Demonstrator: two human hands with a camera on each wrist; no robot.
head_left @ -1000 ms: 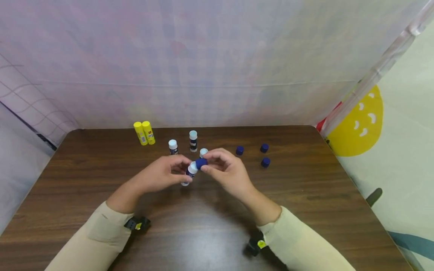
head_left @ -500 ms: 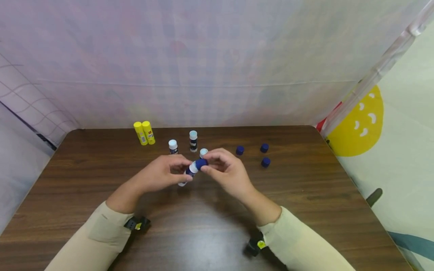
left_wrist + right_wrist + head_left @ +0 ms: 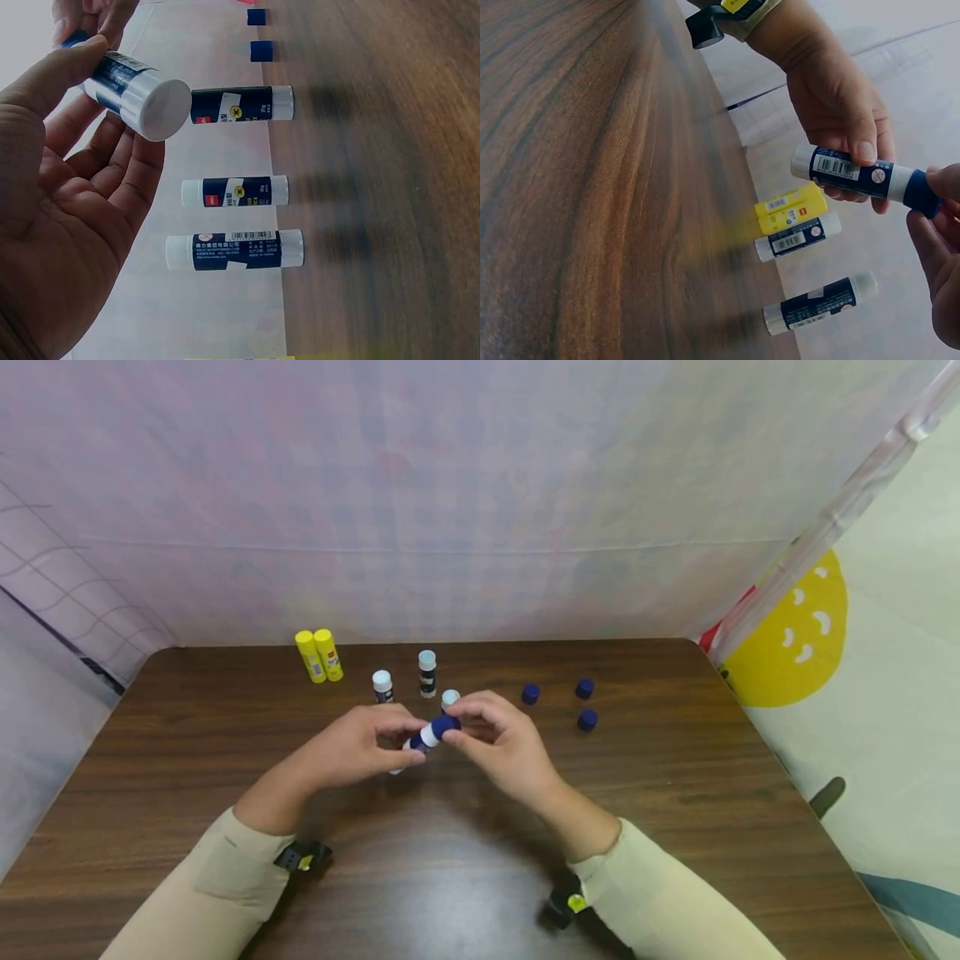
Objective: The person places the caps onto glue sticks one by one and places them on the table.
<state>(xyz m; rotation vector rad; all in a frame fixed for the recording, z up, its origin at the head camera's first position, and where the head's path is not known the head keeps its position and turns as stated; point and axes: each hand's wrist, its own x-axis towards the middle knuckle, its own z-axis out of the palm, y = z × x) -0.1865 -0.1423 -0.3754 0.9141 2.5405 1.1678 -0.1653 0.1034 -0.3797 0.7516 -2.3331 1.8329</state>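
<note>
My left hand (image 3: 360,745) grips a navy and white glue stick (image 3: 847,172) above the table, thumb on one side and fingers on the other. The stick is tilted, its base toward the lower left in the head view. At its upper end my right hand (image 3: 504,745) pinches a blue cap (image 3: 922,193) between thumb and fingers. The cap sits in line with the stick, against its white collar; how far it is pushed on I cannot tell. Behind the hands stand several uncapped glue sticks, one (image 3: 427,674) at the back, one (image 3: 383,686) left, one (image 3: 450,699) partly hidden.
Two yellow glue sticks (image 3: 319,656) stand together at the back left. Loose blue caps lie to the right, one nearer (image 3: 530,694), others (image 3: 585,688) further over. The brown wooden table (image 3: 675,827) ends at a pale curtain (image 3: 465,527).
The held glue stick has tilted so that its upper end lines up with the blue cap and meets it; before, the two were at an angle. Both hands stay in nearly the same place.
</note>
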